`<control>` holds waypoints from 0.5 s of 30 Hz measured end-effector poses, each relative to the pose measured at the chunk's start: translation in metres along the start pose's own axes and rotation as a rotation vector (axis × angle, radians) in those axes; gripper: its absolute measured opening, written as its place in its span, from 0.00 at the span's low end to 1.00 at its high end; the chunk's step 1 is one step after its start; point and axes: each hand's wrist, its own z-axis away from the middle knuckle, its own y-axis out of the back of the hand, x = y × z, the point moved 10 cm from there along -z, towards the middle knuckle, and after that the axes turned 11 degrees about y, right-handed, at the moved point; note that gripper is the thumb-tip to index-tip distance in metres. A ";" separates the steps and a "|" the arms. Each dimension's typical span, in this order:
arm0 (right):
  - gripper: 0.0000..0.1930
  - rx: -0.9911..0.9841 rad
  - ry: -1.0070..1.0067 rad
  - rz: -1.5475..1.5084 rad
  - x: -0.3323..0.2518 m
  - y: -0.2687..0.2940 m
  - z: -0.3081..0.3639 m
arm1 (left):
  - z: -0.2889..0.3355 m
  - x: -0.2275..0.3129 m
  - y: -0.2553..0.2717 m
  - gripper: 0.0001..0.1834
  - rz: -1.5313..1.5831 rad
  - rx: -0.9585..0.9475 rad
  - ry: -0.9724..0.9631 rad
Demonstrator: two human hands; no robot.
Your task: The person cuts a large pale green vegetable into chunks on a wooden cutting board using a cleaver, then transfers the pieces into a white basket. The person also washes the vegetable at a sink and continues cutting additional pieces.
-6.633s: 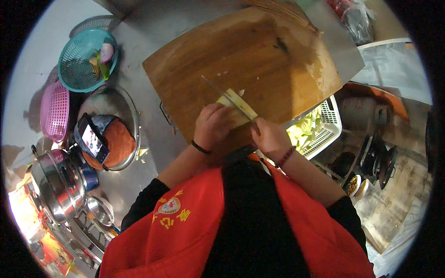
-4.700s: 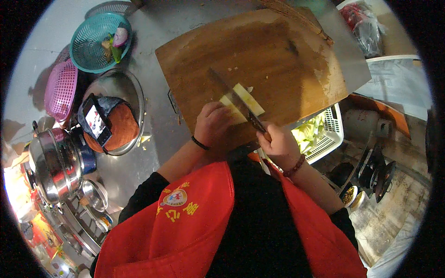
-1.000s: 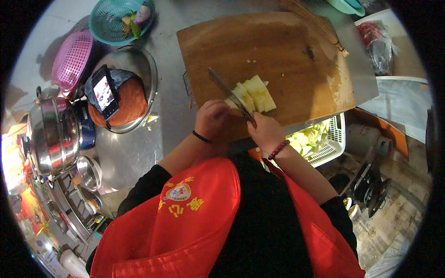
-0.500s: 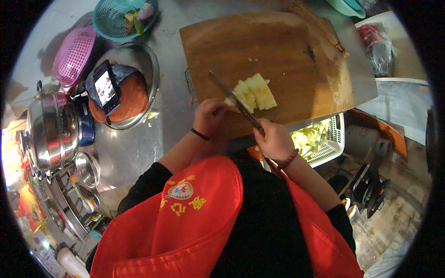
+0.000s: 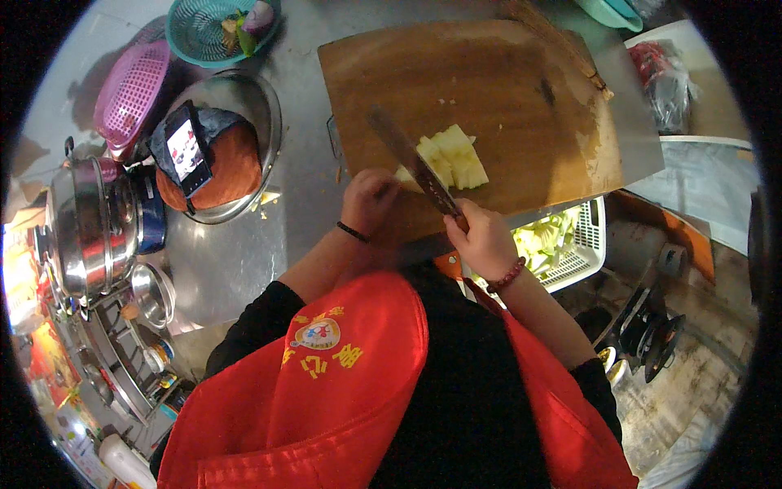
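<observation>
In my right hand (image 5: 482,241) is the handle of a broad-bladed kitchen knife (image 5: 401,148), its blade slanting away to the far left. The blade crosses a short row of pale yellow-green vegetable slices (image 5: 458,158) on a wooden cutting board (image 5: 505,81). Most slices lie to the right of the blade; a little of the vegetable shows on its left. There my left hand (image 5: 371,200) is closed, fingers curled at the vegetable's left end near the board's front-left corner. The blade partly hides the vegetable between my hands.
Below the board's front edge sits a white basket (image 5: 596,244) of pale green leaves. Left on the metal counter (image 5: 236,277), a phone (image 5: 187,153) leans on a brown bundle over a round metal lid. Pink (image 5: 130,94) and teal (image 5: 191,37) baskets and a steel steamer pot (image 5: 85,228) stand beyond.
The knife blade has turned, with more of its flat side showing and its tip a little farther away. My right hand has shifted slightly. My left hand stays by the vegetable.
</observation>
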 end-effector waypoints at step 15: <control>0.12 -0.192 -0.107 0.159 0.021 -0.041 -0.008 | 0.000 0.001 0.001 0.03 -0.067 0.024 -0.054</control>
